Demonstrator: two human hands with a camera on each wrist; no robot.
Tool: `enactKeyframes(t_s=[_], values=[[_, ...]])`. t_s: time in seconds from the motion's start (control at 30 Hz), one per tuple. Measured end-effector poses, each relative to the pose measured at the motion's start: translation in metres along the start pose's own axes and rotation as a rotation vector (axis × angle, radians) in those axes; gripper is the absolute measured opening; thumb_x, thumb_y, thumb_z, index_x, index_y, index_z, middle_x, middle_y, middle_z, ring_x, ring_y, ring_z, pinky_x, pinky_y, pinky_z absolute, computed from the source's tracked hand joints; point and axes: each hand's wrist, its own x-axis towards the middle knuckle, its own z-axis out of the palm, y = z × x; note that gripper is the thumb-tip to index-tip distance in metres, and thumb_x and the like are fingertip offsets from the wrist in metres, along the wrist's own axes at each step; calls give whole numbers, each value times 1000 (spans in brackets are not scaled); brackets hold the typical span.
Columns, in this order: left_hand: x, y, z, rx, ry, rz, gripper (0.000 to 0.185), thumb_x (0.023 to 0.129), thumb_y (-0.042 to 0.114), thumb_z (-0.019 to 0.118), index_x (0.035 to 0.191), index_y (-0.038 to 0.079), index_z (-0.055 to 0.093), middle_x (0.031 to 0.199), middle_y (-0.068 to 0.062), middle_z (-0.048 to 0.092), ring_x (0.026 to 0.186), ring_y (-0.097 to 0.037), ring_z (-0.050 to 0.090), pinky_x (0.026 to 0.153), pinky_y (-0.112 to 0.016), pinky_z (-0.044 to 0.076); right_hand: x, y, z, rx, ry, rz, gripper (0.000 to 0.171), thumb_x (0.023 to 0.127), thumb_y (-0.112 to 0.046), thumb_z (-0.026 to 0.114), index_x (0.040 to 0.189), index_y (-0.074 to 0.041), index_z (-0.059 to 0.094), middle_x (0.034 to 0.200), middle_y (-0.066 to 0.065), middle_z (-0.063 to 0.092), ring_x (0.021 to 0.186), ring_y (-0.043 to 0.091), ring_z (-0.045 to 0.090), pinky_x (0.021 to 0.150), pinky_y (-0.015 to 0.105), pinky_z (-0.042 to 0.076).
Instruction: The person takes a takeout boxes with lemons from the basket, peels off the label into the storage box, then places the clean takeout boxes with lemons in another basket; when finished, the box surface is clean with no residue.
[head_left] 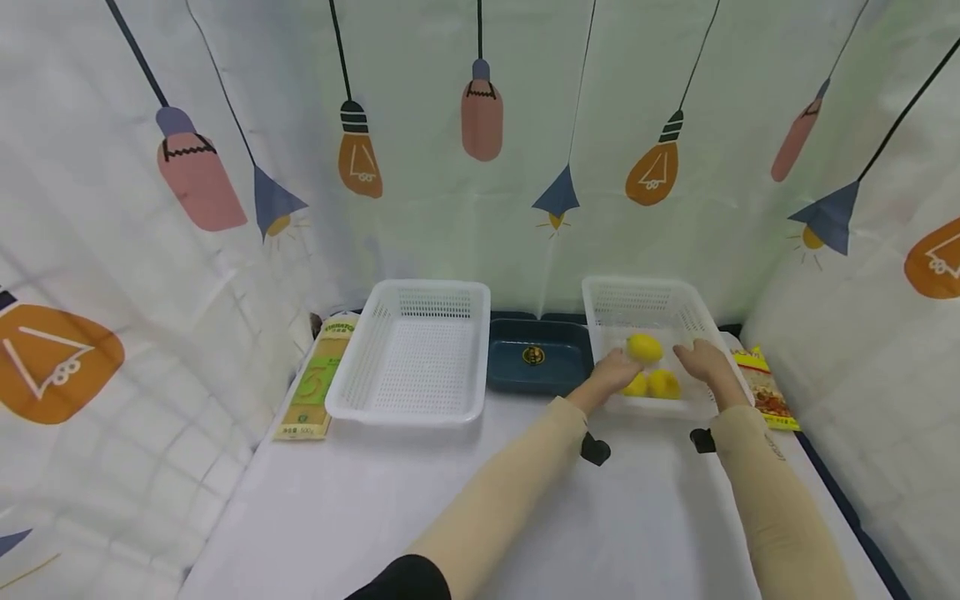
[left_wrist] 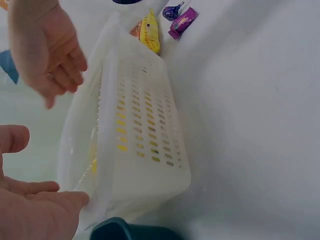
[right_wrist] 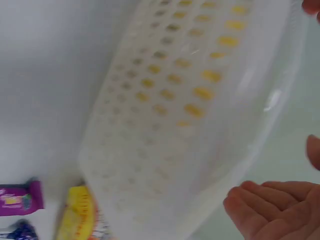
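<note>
Several lemons [head_left: 663, 384] lie in the near part of the right white slotted basket [head_left: 716, 402]; one lemon [head_left: 644, 347] shows above the others. My left hand [head_left: 618, 369] is over the basket's left side, right beside the lemons. In the left wrist view, the left hand [left_wrist: 37, 207] has its fingers extended at the basket rim and its thumb apart, with nothing held. My right hand [head_left: 703, 360] is over the basket's right side. The right wrist view shows the right hand [right_wrist: 280, 210] with fingers stretched and nothing in it. Yellow shows through the basket wall [right_wrist: 165, 95].
Left of the basket sits a dark blue tray [head_left: 536, 382], then another white basket [head_left: 407, 412]. A yellow-green packet [head_left: 317, 379] lies at the far left. Beyond the right basket is a yellow snack bag [head_left: 765, 387]. Purple wrapped pieces [left_wrist: 183, 22] lie near that bag.
</note>
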Motion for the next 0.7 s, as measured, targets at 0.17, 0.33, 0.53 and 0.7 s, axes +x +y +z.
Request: enactKeyframes(t_s=[0.17, 0.33, 0.53, 0.7], values=[[-14, -12, -30, 102, 33, 187, 58, 102, 41, 45, 155, 19, 34, 160, -1, 41, 147, -19, 41, 122, -38, 34, -28, -38, 7, 22, 149, -121, 86, 103, -59, 21, 156, 6, 3, 160, 36, 10, 145, 59, 16, 116, 69, 19], [-44, -34, -66, 200, 47, 354, 58, 104, 46, 38, 156, 24, 31, 162, 1, 37, 149, -20, 38, 121, -43, 34, -61, -64, 28, 41, 252, -259, 83, 103, -60, 22, 158, 0, 10, 162, 31, 16, 147, 54, 20, 117, 68, 20], [-78, -54, -97, 327, 114, 476, 62, 104, 52, 36, 157, 21, 29, 165, 1, 29, 155, -24, 26, 123, -53, 27, -93, -83, 59, 59, 333, -339, 75, 104, -54, 31, 159, -4, 17, 163, 25, 21, 150, 51, 18, 118, 68, 19], [-98, -66, -108, 510, 196, 523, 70, 101, 62, 34, 158, 21, 27, 168, 2, 22, 156, -25, 21, 124, -58, 21, -114, -90, 91, 10, 394, -323, 76, 103, -54, 37, 157, -4, 23, 163, 22, 25, 151, 49, 18, 118, 68, 21]])
